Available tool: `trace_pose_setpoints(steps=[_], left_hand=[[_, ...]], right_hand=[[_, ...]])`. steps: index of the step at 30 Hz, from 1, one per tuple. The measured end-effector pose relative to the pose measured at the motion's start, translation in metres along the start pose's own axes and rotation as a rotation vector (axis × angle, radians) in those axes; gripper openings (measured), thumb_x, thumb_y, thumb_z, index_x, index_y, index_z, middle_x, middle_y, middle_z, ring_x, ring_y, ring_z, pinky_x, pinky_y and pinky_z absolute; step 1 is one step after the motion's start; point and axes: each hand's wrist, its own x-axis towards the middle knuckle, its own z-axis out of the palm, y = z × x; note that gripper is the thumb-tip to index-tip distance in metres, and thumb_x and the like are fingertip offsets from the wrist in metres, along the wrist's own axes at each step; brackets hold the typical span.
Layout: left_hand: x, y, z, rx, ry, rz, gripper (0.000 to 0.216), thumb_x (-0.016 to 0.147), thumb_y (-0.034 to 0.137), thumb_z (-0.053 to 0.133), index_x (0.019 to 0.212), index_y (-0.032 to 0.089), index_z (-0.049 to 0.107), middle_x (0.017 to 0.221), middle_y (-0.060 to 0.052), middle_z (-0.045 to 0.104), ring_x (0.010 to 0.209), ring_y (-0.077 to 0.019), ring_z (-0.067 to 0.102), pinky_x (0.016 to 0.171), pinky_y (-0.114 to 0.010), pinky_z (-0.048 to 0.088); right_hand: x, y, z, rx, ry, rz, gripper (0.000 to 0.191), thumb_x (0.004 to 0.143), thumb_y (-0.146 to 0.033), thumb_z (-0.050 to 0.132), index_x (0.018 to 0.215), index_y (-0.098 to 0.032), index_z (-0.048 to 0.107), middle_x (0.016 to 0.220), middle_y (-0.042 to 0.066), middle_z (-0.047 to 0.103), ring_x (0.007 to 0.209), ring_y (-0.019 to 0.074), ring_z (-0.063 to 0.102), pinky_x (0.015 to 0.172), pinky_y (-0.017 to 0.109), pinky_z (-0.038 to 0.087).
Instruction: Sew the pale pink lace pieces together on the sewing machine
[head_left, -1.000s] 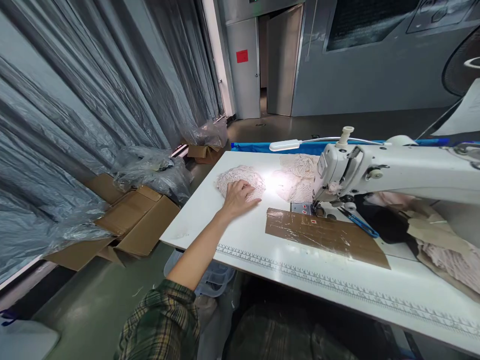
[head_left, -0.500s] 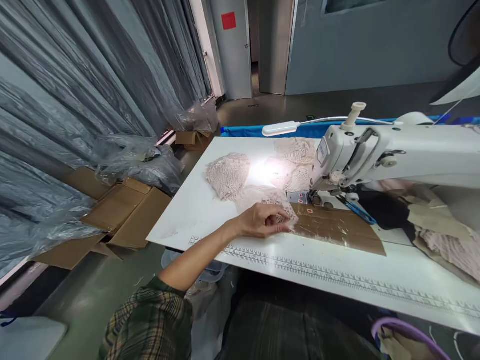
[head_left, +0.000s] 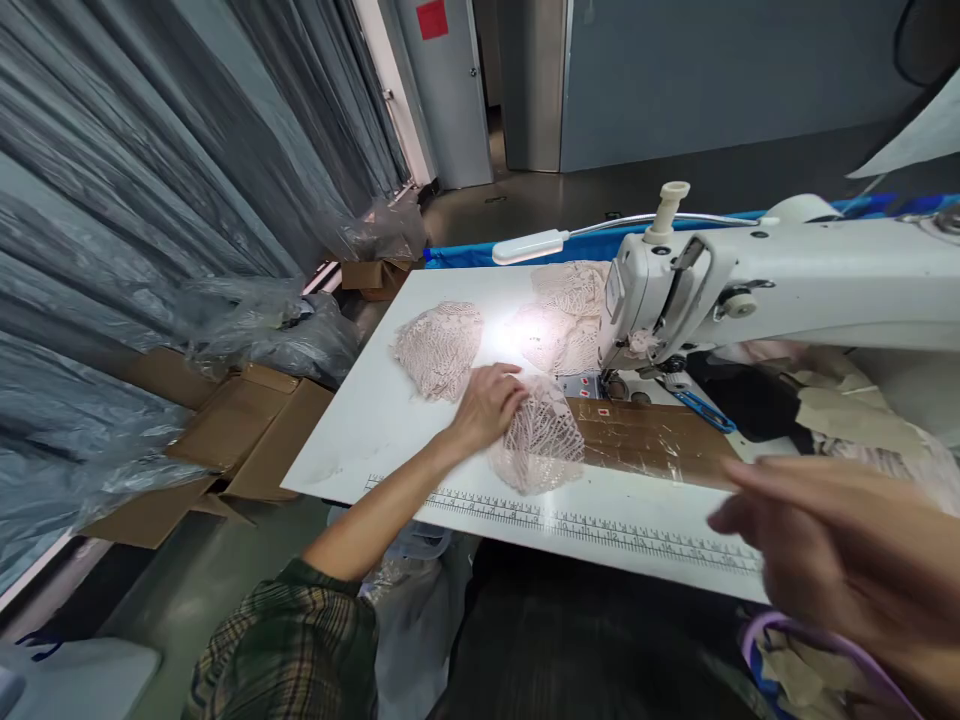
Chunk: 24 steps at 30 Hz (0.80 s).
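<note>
My left hand (head_left: 489, 405) is closed on the upper left edge of a pale pink lace piece (head_left: 544, 440), which lies spread on the white sewing table (head_left: 337, 440). The lace's right edge reaches the brown cardboard strip (head_left: 645, 440) in front of the needle. My right hand (head_left: 832, 560) hangs over the table's front right, smeared by motion, so its fingers cannot be read. Another lace piece (head_left: 439, 350) rests to the left, and more lace (head_left: 574, 300) is bunched beside the head of the white sewing machine (head_left: 795, 280).
Blue snips (head_left: 705, 410) lie by the presser foot. A lamp (head_left: 530, 247) lights the table from behind. Printed ruler marks (head_left: 555, 520) run along the front edge. Cardboard boxes (head_left: 262, 430) stand on the floor at left; a purple-rimmed bin (head_left: 810, 640) is below right.
My left hand has shifted left and slightly up, and the lace piece now lies flatter and nearer the table's front. My right hand has come into view from the right.
</note>
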Motion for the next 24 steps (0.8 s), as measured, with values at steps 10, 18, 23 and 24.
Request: trace_pose_setpoints(steps=[10,18,23,24], left_hand=[[-0.013,0.108,-0.031,-0.588,-0.359,0.360,0.011,0.095,0.023,0.056,0.097,0.014,0.063,0.093,-0.008,0.072,0.085,-0.0132,0.068,0.078,-0.024,0.056],[-0.017,0.088,-0.066,-0.598,-0.216,0.017,0.014,0.090,0.031,0.062,0.093,0.017,0.061,0.087,-0.005,0.069,0.075,-0.0126,0.066,0.068,-0.024,0.054],[-0.004,0.051,-0.056,-0.285,-0.117,-0.062,0.017,0.090,0.030,0.059,0.104,0.020,0.057,0.093,-0.003,0.068,0.080,-0.0146,0.066,0.071,-0.026,0.054],[0.000,0.043,-0.052,-0.180,-0.100,-0.062,0.019,0.090,0.028,0.059,0.107,0.020,0.056,0.093,-0.003,0.068,0.079,-0.0154,0.066,0.069,-0.027,0.053]], right_hand=[[0.017,0.038,0.042,0.295,-0.638,0.231,0.053,0.081,-0.053,0.067,0.127,-0.026,0.062,0.109,0.009,0.067,0.094,0.0258,0.067,0.079,0.034,0.057],[0.019,0.049,0.032,0.783,-0.983,0.590,0.032,0.082,-0.051,0.068,0.086,-0.019,0.065,0.071,-0.001,0.058,0.062,0.0133,0.055,0.056,0.023,0.045],[0.048,0.075,0.043,0.478,-0.697,0.576,0.040,0.085,-0.052,0.060,0.105,-0.018,0.067,0.073,0.002,0.064,0.060,0.0154,0.057,0.056,0.026,0.044],[0.051,0.080,0.046,0.327,-0.628,0.548,0.036,0.085,-0.049,0.060,0.104,-0.019,0.069,0.074,0.002,0.066,0.062,0.0169,0.058,0.057,0.027,0.044]])
